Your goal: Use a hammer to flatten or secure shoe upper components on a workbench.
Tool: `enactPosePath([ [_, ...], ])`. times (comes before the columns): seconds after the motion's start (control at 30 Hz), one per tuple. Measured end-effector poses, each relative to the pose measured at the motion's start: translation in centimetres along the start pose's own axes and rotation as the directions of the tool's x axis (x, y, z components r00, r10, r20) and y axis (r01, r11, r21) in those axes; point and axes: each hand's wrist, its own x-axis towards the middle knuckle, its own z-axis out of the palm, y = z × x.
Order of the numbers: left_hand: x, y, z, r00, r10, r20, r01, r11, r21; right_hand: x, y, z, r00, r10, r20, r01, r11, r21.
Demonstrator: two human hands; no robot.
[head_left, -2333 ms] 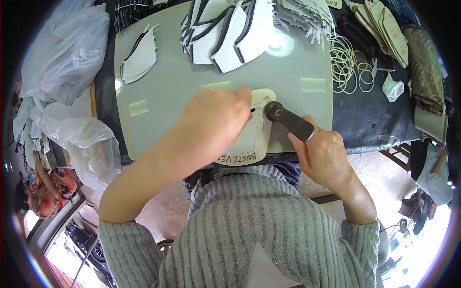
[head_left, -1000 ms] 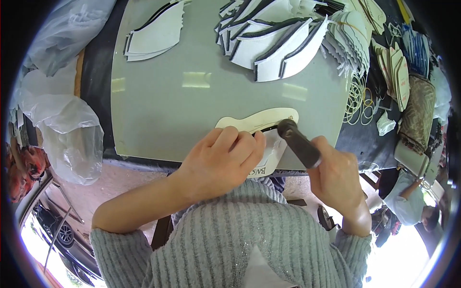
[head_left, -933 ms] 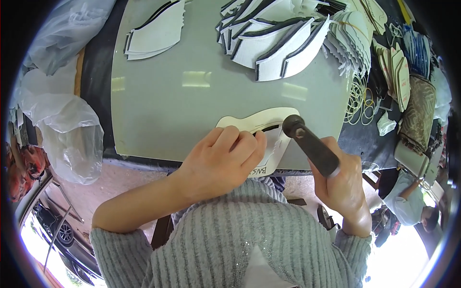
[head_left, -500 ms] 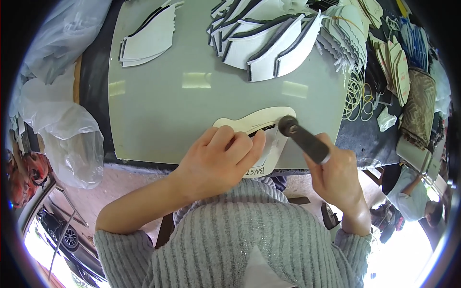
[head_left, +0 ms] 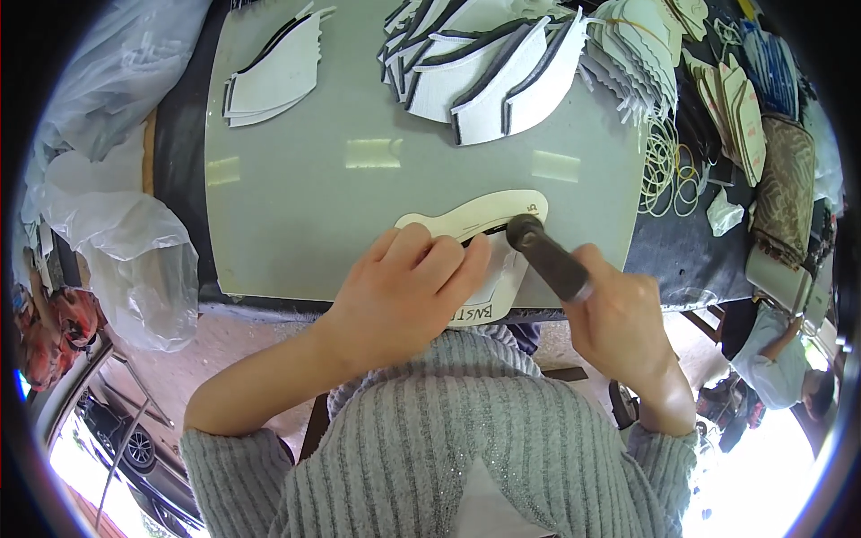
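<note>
Near the front edge of the board lies a cream, curved flat template (head_left: 516,203) with pen marks on it. On it rests a white shaped piece (head_left: 489,285) with a black edge strip, partly hidden under my fingers. My left hand (head_left: 404,282) has its fingers bent and pressed together on that black edge, holding the piece against the template. My right hand (head_left: 619,314) is closed round the dark handle of a hammer (head_left: 554,262). The hammer's round head is over the right end of the black edge, close to my left fingertips; whether it touches cannot be made out.
A grey-green board (head_left: 296,215) covers the dark table. Stacked white pieces with black edges (head_left: 498,85) and a smaller pile (head_left: 273,85) lie at its far side. Rubber bands (head_left: 664,170) and cream templates (head_left: 731,121) are at right. Clear plastic bags (head_left: 126,233) hang at left.
The hammer head has moved slightly left and lower onto the black edge, with my right hand following. My left hand keeps its hold; the whole view has shifted a little.
</note>
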Motion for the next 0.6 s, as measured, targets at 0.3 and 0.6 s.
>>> enactPosePath([
  [0.3, -0.7, -0.1, 0.3, 0.998, 0.005, -0.068, -0.006, 1.000, -0.020, 0.2, -1.2, 0.6, 0.994, -0.095, -0.057, 0.091, 0.994, -0.061],
  [0.6, -0.7, -0.3, 0.7, 0.995, -0.004, -0.101, -0.001, 0.999, -0.041, 0.9, -0.5, 0.5, 0.997, -0.080, -0.010, 0.078, 0.990, -0.121],
])
